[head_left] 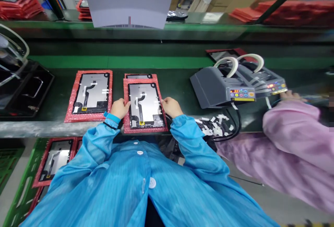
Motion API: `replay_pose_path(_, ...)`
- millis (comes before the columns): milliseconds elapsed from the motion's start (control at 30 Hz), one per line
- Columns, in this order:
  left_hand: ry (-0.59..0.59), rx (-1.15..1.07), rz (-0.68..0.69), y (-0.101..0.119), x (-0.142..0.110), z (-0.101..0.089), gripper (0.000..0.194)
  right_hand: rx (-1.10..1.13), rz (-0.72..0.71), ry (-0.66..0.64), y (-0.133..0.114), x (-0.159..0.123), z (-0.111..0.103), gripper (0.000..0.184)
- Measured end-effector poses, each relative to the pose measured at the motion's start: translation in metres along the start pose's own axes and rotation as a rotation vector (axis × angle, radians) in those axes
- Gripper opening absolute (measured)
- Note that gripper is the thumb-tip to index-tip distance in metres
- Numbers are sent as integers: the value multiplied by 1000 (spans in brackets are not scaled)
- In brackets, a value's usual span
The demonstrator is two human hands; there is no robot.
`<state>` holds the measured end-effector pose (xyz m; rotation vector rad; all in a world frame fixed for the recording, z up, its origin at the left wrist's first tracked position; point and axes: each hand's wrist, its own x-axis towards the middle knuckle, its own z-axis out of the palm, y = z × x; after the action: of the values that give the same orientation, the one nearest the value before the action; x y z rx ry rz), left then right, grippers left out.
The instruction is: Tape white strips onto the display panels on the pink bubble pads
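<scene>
A tablet screen panel (150,110) with a silver back, a dark ribbon cable and white tape bits lies on a red bubble-wrap bag (126,124) in front of me. My left hand (120,108) pinches the left edge of this bag. At its right edge, my right hand (172,107) grips with the thumb on top. Another panel (138,76) on red wrap shows partly from under the far end. To the left, a similar panel (97,84) rests on its own red bag, apart from my hands.
Two grey tape dispensers (211,89) stand at right, with tape scraps (215,126) before them. A co-worker's hand (293,96), in a pink sleeve, is at the farther one. A black box (23,91) sits at left. Below the bench edge, a green crate (19,199) holds more wrapped panels.
</scene>
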<state>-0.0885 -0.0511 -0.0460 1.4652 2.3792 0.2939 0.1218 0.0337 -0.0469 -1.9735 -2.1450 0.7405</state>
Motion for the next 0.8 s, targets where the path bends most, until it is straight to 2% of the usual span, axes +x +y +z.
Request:
replay_pose_path(100,-15,4,17,3,-8,2,28,66,-22,-24,-1,0,-1,17)
replay_pose_path(200,-11,-40,19,-1,-10,-8,23,148,-136,121,-12,-8,-6,14)
replay_pose_path(267,47,-73,20,-14,-8,-26,22,215,-243,216,-31,-10,-10,13)
replay_pose_path(367,188,-84,-1,-53,-2,-65,25,311,-378,204,-78,-7,-5,13)
replay_pose_path(467,285,-19,-104,-104,9,-100,25,354,-444,71,-138,0,20,12)
replay_pose_path(533,285,35,-193,-134,18,-112,23,329,-449,-13,-173,4,43,16)
replay_pose_path(600,238,73,-280,-153,25,-113,23,244,-437,-119,-196,6,63,19)
replay_pose_path(667,199,89,-328,-162,30,-109,25,148,-437,-221,-201,2,73,20)
replay_pose_path(700,192,91,-336,-163,32,-107,26,128,-457,-247,-195,-1,73,20)
replay_pose_path(733,193,91,-339,-164,33,-105,28,141,-490,-247,-184,-5,69,20)
replay_pose_path(800,191,86,-344,-163,32,-107,31,279,-552,-183,-144,-14,52,17)
